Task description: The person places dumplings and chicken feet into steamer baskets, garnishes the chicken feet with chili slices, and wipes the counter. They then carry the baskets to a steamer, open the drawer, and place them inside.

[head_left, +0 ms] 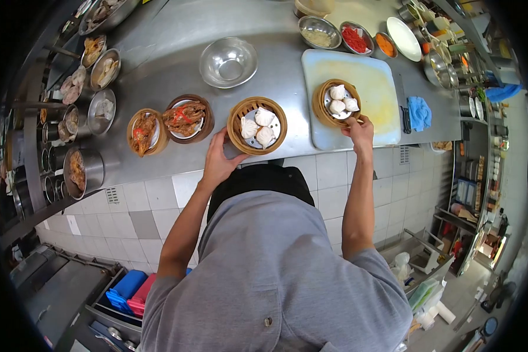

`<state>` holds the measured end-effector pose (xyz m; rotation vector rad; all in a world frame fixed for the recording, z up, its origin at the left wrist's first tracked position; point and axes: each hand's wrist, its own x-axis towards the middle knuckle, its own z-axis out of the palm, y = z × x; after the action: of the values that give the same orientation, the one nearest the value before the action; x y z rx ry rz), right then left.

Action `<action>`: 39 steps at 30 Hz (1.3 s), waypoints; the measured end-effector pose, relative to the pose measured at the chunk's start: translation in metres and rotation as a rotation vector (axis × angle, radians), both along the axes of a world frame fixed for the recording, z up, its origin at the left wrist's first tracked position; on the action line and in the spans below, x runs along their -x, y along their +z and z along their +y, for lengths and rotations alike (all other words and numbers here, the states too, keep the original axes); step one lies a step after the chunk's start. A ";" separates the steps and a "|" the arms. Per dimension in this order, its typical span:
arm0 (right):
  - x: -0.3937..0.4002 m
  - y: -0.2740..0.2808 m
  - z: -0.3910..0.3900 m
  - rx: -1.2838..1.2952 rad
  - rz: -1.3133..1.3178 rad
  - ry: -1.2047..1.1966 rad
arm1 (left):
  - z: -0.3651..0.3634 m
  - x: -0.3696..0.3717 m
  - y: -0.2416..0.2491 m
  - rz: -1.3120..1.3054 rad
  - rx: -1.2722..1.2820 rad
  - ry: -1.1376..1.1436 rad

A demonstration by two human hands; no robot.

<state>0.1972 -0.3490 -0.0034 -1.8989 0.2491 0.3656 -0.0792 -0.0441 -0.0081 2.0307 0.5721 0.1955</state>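
My left hand [219, 159] holds the near left rim of a bamboo steamer [233, 139], its thumb and fingers set apart around the side. Several white dumplings [264, 117] lie on a perforated liner inside. With the fingers of my right hand [359, 131] I grip the near rim of a smaller bamboo steamer [318, 105] over the cutting board [376, 76]; it too contains white dumplings [337, 92]. Left of my left hand stand two more steamers with reddish-brown food, one darker [208, 130] and one lighter [158, 146].
An empty metal bowl [228, 63] stands behind the steamers on the steel counter [146, 70]. Beside the board lie a dark-handled knife [406, 119] and a blue cloth [419, 112]. Bowls of ingredients line the left side and back right, near a white oval plate [403, 39].
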 end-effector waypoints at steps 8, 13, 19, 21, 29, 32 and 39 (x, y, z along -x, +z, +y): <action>0.024 0.078 0.035 0.047 -0.082 0.285 | -0.006 0.017 -0.008 -0.093 -0.007 0.039; 0.048 0.120 0.073 0.100 -0.122 0.467 | -0.004 0.013 0.025 -0.108 -0.005 0.033; 0.078 0.109 0.109 0.064 -0.102 0.641 | -0.001 0.014 0.042 -0.207 -0.078 0.013; 0.087 0.104 0.120 0.081 -0.096 0.682 | 0.000 0.015 0.046 -0.210 -0.093 0.008; 0.094 0.087 0.130 0.141 -0.161 0.755 | 0.002 0.010 0.041 -0.185 -0.039 0.023; 0.095 0.082 0.127 0.126 -0.171 0.771 | 0.002 0.008 0.041 -0.177 -0.035 0.039; 0.102 0.091 0.129 0.123 -0.085 0.732 | -0.004 0.007 0.034 -0.098 0.032 0.027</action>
<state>0.0949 -0.2197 0.0881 -2.0732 -0.5097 0.7641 -0.0862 -0.0477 0.0262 1.9719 0.5381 0.2989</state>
